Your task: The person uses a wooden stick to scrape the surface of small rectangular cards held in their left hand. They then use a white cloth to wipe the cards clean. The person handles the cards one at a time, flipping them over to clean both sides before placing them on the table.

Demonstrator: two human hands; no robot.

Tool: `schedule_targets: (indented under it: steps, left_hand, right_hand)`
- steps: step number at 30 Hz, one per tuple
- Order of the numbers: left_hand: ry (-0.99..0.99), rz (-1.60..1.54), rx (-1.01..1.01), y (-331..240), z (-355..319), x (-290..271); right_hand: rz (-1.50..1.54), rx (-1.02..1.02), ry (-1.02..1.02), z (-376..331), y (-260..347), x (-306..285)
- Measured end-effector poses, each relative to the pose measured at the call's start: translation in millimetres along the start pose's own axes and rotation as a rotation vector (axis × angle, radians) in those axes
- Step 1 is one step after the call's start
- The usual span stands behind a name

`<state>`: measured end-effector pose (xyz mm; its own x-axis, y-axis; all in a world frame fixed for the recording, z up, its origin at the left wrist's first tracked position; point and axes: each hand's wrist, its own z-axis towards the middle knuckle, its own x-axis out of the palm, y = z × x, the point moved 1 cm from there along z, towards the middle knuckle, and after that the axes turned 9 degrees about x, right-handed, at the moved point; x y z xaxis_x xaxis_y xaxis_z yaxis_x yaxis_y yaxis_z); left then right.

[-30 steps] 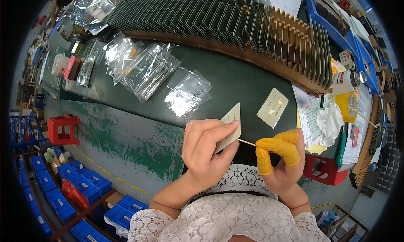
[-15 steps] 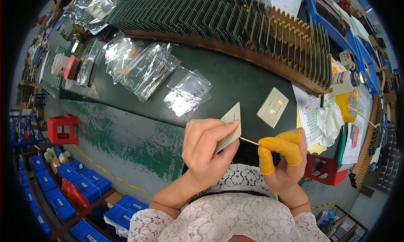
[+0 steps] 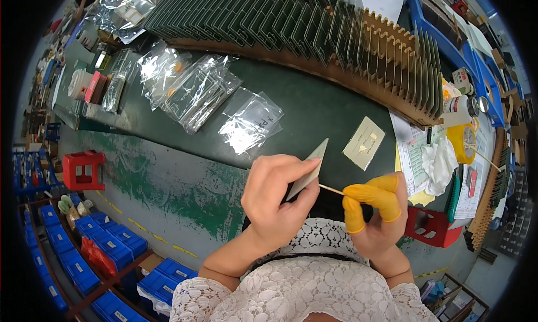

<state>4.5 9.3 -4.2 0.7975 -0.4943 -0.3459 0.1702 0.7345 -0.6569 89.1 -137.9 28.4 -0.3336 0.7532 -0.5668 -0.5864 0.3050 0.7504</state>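
My left hand (image 3: 277, 199) holds a small pale rectangular card (image 3: 309, 167) upright by its edges, over the near edge of the dark green bench. My right hand (image 3: 376, 210), with yellow finger cots on thumb and two fingers, pinches a thin wooden stick (image 3: 330, 190) whose tip touches the card's face. A second pale card (image 3: 364, 142) lies flat on the bench just beyond my right hand.
Clear plastic bags (image 3: 249, 122) with parts lie on the bench (image 3: 314, 106) to the left. A long wooden slotted rack (image 3: 358, 47) of dark boards runs along the back. Papers, a white cloth (image 3: 440, 159), a tape roll and a red bin (image 3: 428, 227) sit right. Blue bins (image 3: 106, 241) and a red stool (image 3: 84, 169) stand on the floor at left.
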Motion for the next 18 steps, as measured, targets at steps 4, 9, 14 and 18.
schedule_targets:
  steps: [4, 9, 14, 18]
  left_hand:
    - [-0.076, -0.173, -0.269, 2.8, 3.5, -2.3]
    - [-0.119, -0.304, -0.431, 10.3, 5.7, -8.4]
    - [-0.076, -0.113, -0.189, 5.7, 11.6, -7.2]
    - [-0.051, -0.057, -0.118, 1.8, 13.6, -2.4]
  right_hand:
    - [-0.020, 0.011, -0.098, 1.6, -7.8, -7.3]
    - [-0.217, 0.074, -0.190, 3.2, -46.1, -19.1]
    - [-0.409, 0.091, -0.123, -4.8, -76.0, -18.6]
    - [-0.447, 0.076, -0.086, -6.6, -81.7, -16.1]
